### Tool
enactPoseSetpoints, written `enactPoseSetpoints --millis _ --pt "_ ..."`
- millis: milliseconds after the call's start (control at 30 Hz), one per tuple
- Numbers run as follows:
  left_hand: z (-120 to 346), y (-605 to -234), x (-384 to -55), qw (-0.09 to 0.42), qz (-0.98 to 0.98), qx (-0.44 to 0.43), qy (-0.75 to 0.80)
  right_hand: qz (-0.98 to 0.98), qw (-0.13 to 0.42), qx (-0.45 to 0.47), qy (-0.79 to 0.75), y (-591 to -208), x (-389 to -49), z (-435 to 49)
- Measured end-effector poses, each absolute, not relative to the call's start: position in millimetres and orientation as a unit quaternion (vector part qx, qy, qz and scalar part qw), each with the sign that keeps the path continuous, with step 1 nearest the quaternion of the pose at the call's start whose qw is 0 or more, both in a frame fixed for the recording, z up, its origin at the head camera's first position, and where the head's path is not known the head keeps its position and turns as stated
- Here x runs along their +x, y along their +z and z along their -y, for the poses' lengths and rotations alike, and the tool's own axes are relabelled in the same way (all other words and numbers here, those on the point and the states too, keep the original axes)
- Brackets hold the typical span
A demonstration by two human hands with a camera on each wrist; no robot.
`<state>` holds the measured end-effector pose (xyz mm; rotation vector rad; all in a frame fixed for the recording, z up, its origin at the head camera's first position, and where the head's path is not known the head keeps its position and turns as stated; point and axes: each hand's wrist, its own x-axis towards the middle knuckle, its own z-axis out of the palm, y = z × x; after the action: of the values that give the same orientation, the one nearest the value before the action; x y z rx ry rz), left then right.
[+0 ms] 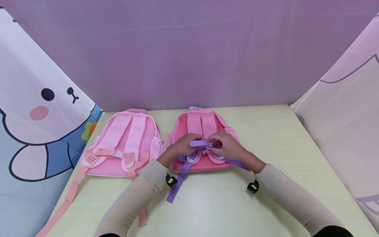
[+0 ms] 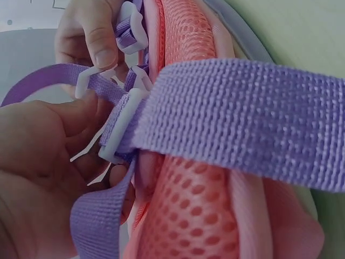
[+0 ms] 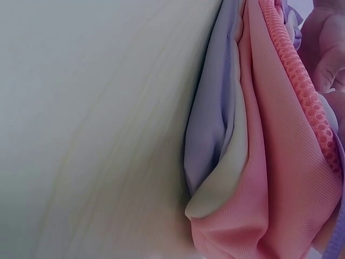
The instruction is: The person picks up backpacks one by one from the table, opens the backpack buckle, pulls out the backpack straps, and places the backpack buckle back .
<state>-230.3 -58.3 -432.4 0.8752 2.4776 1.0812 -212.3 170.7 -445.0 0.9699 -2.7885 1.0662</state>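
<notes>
A pink backpack with purple straps [image 1: 202, 130] lies with its back panel up, and both hands work over its lower middle. My left hand [image 1: 187, 144] pinches a purple chest strap [image 1: 199, 143], its thumb by a white plastic clip [image 2: 82, 82]. From the other side my right hand [image 1: 229, 147] pinches the strap and clip, thumb and fingertips meeting close to the left thumb. A white strap adjuster [image 2: 123, 125] sits near the left fingers. One purple strap tail [image 1: 179, 184] hangs toward the front. In the right wrist view the bag's side [image 3: 291, 140] hides most of the hands.
To the left lies a second, lighter pink backpack [image 1: 118, 131] with salmon straps [image 1: 66, 200] trailing over the table [image 1: 281, 138]. A purple panel [image 1: 189, 56] stands behind, with printed side panels [image 1: 349, 125] at left and right. The left forearm overlaps the lighter bag's strap.
</notes>
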Motion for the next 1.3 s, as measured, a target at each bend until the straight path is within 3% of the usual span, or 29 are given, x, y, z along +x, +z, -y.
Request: enactPoseSetpoints --millis 467,1300 --pt "60.6 -433.0 -232.9 0.19 -0.865 0.228 0.405 0.895 0.001 0.292 0.336 -444.6 -213.1 -171.7" --pt "76.5 -435.6 -230.3 0.195 -0.869 0.189 0.413 0.899 0.004 0.302 0.319 -441.8 -212.9 -179.5"
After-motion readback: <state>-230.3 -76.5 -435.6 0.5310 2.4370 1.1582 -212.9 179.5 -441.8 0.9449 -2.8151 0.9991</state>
